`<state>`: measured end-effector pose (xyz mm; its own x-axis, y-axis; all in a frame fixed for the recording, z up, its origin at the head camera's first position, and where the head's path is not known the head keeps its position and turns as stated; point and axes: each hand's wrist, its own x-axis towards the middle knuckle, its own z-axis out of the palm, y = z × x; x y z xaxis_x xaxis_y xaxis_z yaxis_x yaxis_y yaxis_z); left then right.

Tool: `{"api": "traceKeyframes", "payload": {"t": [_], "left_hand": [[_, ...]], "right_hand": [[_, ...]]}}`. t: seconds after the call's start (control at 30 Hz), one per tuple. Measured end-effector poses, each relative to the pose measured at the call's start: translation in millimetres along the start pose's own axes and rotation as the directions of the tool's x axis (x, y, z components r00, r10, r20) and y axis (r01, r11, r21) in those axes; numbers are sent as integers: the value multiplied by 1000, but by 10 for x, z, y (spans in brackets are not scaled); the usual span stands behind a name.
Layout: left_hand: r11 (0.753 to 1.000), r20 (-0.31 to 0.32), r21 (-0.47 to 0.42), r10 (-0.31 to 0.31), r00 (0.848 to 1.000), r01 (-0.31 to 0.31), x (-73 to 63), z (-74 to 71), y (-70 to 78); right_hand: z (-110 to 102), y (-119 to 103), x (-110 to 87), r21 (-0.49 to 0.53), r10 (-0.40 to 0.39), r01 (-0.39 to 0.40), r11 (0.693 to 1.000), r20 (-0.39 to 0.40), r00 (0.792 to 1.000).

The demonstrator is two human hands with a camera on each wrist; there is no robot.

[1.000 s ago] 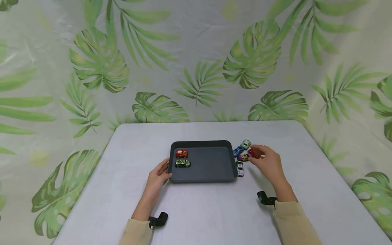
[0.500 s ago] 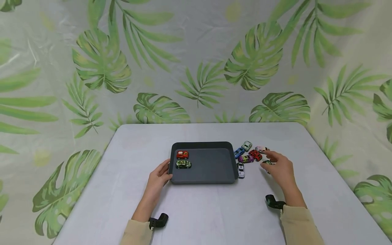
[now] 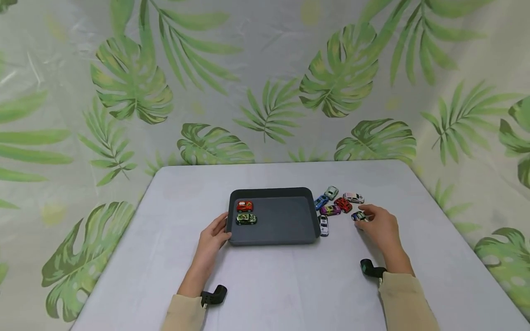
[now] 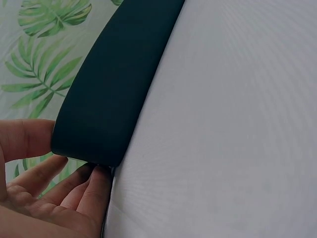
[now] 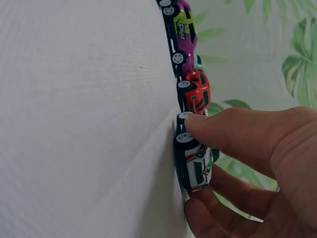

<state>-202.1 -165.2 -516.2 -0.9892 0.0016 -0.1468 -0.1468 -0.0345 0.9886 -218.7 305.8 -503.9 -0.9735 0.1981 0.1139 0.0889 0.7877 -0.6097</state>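
A dark grey tray (image 3: 275, 230) lies on the table, with a red toy car (image 3: 244, 206) and a camouflage-patterned toy car (image 3: 246, 219) inside at its left. My left hand (image 3: 212, 239) grips the tray's left side; in the left wrist view the thumb is at the wall (image 4: 106, 99) and the fingers curl at its lower edge. To the right, my right hand (image 3: 378, 225) pinches a small white, green and dark toy car (image 5: 198, 166) between thumb and fingers, low at the table. That car (image 3: 358, 215) is partly hidden behind the fingertips.
Beside the tray's right side are a white police-style car (image 3: 324, 225), a purple car (image 3: 330, 210), a blue car (image 3: 320, 202), a pale green car (image 3: 331, 192), a red-and-black car (image 3: 343, 205) and a white-pink car (image 3: 354, 197). A leaf-patterned cloth (image 3: 273, 69) hangs behind the table.
My right hand has moved right and toward me, away from the red-and-black car and the cluster, onto the white-green toy car. The left hand has stayed on the tray.
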Motion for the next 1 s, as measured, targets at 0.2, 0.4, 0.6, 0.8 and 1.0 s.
{"api": "traceKeyframes", "payload": {"t": [0.2, 0.4, 0.6, 0.8, 1.0], "left_hand": [[1000, -6, -7, -21, 1000, 21, -40, 8, -63], [1000, 6, 1, -11, 1000, 11, -33, 0, -23], [1000, -5, 2, -4, 1000, 4, -28, -4, 1], [1000, -1, 4, -6, 1000, 6, -21, -7, 4], [1000, -9, 10, -6, 1000, 6, 12, 7, 25]], "right_hand": [[-1, 17, -36, -53, 13, -10, 999, 55, 998], [-3, -17, -31, -79, 6, -1, 997, 60, 998], [-24, -64, -20, -86, 16, -11, 996, 56, 998], [-29, -59, -22, -99, 43, -38, 994, 50, 998], [-22, -49, 13, -95, 48, -47, 994, 15, 999]]}}
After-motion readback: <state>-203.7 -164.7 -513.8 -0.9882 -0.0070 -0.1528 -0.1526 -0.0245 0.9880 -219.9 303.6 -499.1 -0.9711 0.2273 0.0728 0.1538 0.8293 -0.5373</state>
